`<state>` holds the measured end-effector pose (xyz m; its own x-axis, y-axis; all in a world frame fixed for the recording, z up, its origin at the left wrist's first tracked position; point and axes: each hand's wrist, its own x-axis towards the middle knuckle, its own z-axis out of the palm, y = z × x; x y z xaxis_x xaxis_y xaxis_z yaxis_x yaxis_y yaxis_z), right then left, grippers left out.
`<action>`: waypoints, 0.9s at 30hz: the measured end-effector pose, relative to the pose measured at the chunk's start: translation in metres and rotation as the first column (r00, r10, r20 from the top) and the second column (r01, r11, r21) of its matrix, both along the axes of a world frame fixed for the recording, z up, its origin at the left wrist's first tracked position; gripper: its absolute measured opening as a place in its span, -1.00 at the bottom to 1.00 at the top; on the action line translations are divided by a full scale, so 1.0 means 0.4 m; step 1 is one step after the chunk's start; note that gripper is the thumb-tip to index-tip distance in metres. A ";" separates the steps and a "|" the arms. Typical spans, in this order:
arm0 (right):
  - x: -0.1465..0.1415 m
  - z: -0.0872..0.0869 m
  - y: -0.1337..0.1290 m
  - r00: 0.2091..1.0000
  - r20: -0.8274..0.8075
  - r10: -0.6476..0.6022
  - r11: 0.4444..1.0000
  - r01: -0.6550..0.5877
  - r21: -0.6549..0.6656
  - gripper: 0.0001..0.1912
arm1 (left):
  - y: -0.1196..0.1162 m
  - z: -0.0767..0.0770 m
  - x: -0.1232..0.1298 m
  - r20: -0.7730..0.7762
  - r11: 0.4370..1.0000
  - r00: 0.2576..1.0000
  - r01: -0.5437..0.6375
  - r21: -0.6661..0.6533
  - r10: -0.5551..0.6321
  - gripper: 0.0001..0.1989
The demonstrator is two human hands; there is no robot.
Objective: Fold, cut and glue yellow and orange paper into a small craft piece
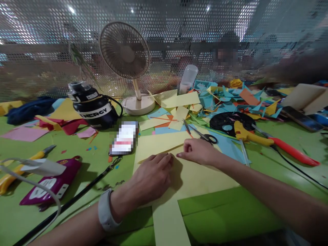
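Observation:
Pale yellow paper (205,179) lies on the green table, with a raised or folded edge running across it. My left hand (153,176), with a grey band on the wrist, rests on this paper near the fold, its fingers bent and pressed together. Just to its right, my right hand (198,151) is closed in a pinch at the fold's right end; whatever is between its fingertips is too small to make out. A yellow strip (169,222) extends down from the paper over the table's front edge. Black-handled scissors (205,134) lie beyond my right hand.
A phone (124,138), a black bottle (93,109) and a fan (138,104) stand or lie at the left and back. Colored scraps (220,99) pile up behind. To the right is a yellow glue gun (252,136); a purple packet (52,184) lies left.

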<state>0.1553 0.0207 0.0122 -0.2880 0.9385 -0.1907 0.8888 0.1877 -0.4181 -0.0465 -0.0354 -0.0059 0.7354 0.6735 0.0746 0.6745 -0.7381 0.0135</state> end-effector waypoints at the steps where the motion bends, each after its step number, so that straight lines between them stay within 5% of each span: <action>1: 0.005 -0.003 0.005 0.999 -0.030 0.010 1.000 -0.011 -0.026 -0.71 | 0.001 0.002 0.000 0.000 1.000 1.000 -0.004 -0.008 0.004 -0.64; 8: 0.019 -0.015 0.025 0.990 -0.143 -0.013 0.989 -0.008 -0.147 -0.88 | 0.002 0.014 -0.002 0.027 0.999 0.999 -0.021 -0.048 0.022 -0.66; 13: -0.002 0.003 0.000 0.999 0.001 -0.044 0.999 0.044 0.029 -0.66 | 0.008 0.053 -0.005 0.081 0.990 0.996 -0.025 -0.140 0.036 -0.69; 15: -0.006 0.005 -0.007 0.999 0.032 -0.029 0.998 0.027 0.056 -0.68 | 0.021 0.069 -0.006 0.167 0.974 0.973 -0.130 -0.183 0.161 -0.75; 17: -0.005 0.006 -0.008 0.999 0.039 -0.015 0.999 0.013 0.049 -0.69 | 0.041 0.079 -0.004 0.189 0.883 0.900 -0.313 -0.349 0.393 -0.72; 18: -0.004 0.005 -0.008 0.999 0.040 -0.009 0.999 0.007 0.049 -0.68 | 0.052 0.080 -0.001 0.138 0.781 0.855 -0.376 -0.499 0.499 -0.65; 20: -0.003 0.005 -0.007 0.999 0.040 -0.004 0.999 0.002 0.054 -0.67 | 0.075 0.077 0.009 0.011 0.491 0.801 -0.356 -0.795 0.599 -0.55; 22: -0.002 0.007 -0.008 0.999 0.040 -0.006 0.999 0.004 0.053 -0.67 | 0.092 0.071 0.020 -0.033 0.338 0.792 -0.297 -0.893 0.610 -0.51; 27: -0.003 0.008 -0.013 0.999 0.043 -0.002 0.998 -0.001 0.064 -0.68 | 0.105 0.071 0.040 -0.042 0.288 0.790 -0.271 -0.918 0.611 -0.45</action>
